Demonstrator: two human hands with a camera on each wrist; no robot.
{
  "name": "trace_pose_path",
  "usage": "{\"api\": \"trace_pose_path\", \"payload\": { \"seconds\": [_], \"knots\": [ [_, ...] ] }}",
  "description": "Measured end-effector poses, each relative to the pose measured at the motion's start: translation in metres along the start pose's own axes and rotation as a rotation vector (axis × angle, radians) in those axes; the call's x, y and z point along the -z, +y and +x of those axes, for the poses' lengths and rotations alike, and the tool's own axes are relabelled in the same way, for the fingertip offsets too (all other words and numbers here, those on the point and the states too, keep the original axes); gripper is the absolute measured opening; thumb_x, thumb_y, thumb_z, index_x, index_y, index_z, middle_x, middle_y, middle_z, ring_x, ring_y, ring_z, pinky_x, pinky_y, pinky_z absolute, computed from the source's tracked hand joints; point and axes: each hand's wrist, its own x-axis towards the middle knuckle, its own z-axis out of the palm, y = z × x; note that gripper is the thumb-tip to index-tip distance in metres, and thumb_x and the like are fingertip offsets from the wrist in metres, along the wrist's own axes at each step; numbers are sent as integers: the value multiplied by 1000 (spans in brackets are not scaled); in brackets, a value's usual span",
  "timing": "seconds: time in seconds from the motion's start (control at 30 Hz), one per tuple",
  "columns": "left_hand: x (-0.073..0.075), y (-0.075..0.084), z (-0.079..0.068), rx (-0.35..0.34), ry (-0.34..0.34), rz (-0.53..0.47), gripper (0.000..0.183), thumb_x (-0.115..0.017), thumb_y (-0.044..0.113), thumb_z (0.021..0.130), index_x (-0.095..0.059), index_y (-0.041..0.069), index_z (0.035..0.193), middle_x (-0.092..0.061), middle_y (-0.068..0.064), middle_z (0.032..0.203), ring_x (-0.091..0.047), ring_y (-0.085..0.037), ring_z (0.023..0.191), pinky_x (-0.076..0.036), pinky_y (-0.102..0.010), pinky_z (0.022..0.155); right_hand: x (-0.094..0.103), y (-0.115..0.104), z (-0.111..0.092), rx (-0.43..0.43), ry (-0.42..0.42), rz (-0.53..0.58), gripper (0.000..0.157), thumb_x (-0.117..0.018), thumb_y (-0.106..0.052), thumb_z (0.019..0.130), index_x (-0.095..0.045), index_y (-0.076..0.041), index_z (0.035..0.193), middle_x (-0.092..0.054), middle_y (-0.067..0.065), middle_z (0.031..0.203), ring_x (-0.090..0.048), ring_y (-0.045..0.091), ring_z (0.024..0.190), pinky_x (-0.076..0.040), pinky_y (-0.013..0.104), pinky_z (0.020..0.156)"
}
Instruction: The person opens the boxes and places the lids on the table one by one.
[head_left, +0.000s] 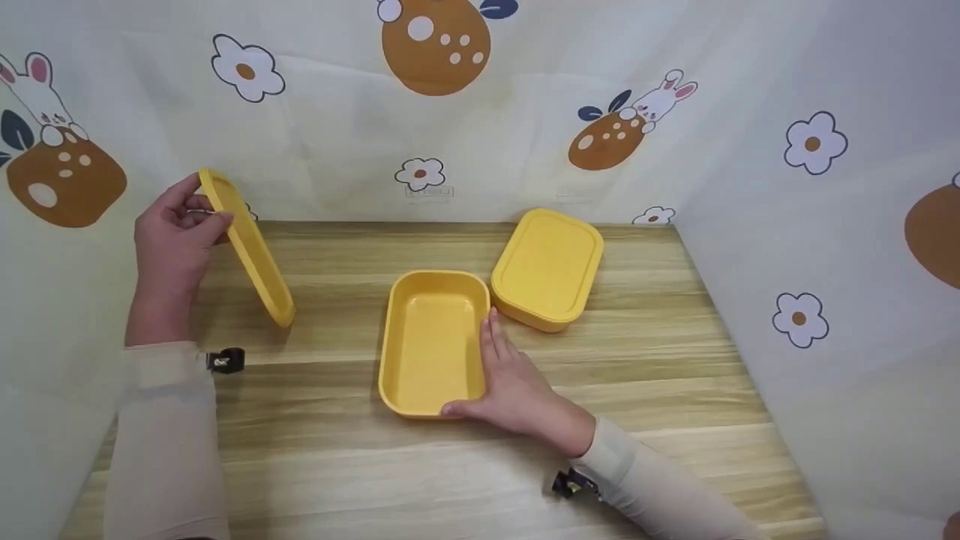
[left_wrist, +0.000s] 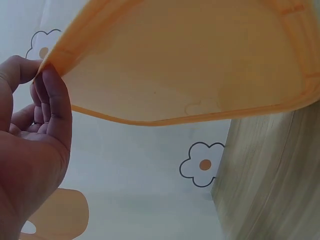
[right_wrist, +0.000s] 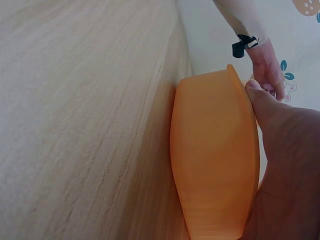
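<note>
Head view. Nearest: my left sleeve (head_left: 165, 450) and right sleeve (head_left: 667, 484), pale, a black clip at each cuff. Landmark: the yellow box (head_left: 435, 352), upright on the wood-grain table (head_left: 322, 457), hollow side up. My right hand (head_left: 517, 386) lies against the box's near right corner: thumb spread to the near rim, fingers fairly straight along the right wall. My left hand (head_left: 176, 240) is up to the left of the box, well apart from it, thumb and fingertips pinching the upper end of a yellow lid (head_left: 249, 247). Lid steeply tilted, between that hand and the box, lower end closer to the box; cannot tell whether that end meets the table. Right of the box and a little beyond, just beside it: a lidded box (head_left: 551, 266), set at a slant. Behind the box, printed cloth (head_left: 322, 112).

Left wrist view. Lid's broad face spans the top. My thumb and fingers nip its edge; the rest extends away from them.

Right wrist view. Box's outer wall right beside my hand, base on the table. Thumb tip at the rim; other fingers hidden. Beyond the box, my left hand.
</note>
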Motion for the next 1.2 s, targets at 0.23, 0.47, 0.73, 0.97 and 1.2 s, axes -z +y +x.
{"api": "trace_pose_path", "payload": {
  "seconds": [0.23, 0.47, 0.73, 0.97, 1.2],
  "knots": [
    [-1, -1, 3, -51, -15, -42, 66, -78, -6, 95, -62, 10, 158, -61, -8, 108, -66, -14, 88, -63, -22, 75, -1, -1, 0, -5, 2, 0, 156, -73, -93, 77, 3, 0, 175, 18, 14, 183, -18, 42, 166, -34, 63, 126],
    [-2, -4, 5, -73, -26, 61, 68, -78, -1, 97, -58, 9, 161, -59, -5, 103, -68, -10, 83, -63, -21, 70, 0, -1, -1, -7, -1, 5, 156, -71, -96, 76, 6, -2, 175, 18, 13, 183, -19, 42, 166, -34, 63, 126],
    [-3, 0, 7, -90, -42, 256, 70, -77, 8, 101, -52, 11, 166, -59, -2, 102, -63, -8, 82, -61, -17, 71, 0, 0, -1, -3, 1, -1, 156, -69, -97, 76, 3, -1, 175, 18, 14, 183, -16, 42, 166, -33, 62, 128],
    [-8, 1, 8, -100, -55, 376, 69, -74, 11, 103, -48, 14, 168, -58, 0, 104, -62, -7, 83, -60, -16, 73, 0, -1, 0, -6, -6, -1, 157, -68, -98, 75, 3, -1, 175, 18, 14, 182, -15, 43, 166, -31, 62, 128],
    [-15, 2, 11, -74, -96, 472, 72, -68, 14, 105, -41, 12, 172, -57, -1, 105, -60, -8, 88, -58, -14, 72, -1, 0, -1, 1, 3, 8, 154, -73, -93, 78, 2, -1, 175, 17, 15, 183, -15, 42, 167, -32, 62, 128]
  ]
}}
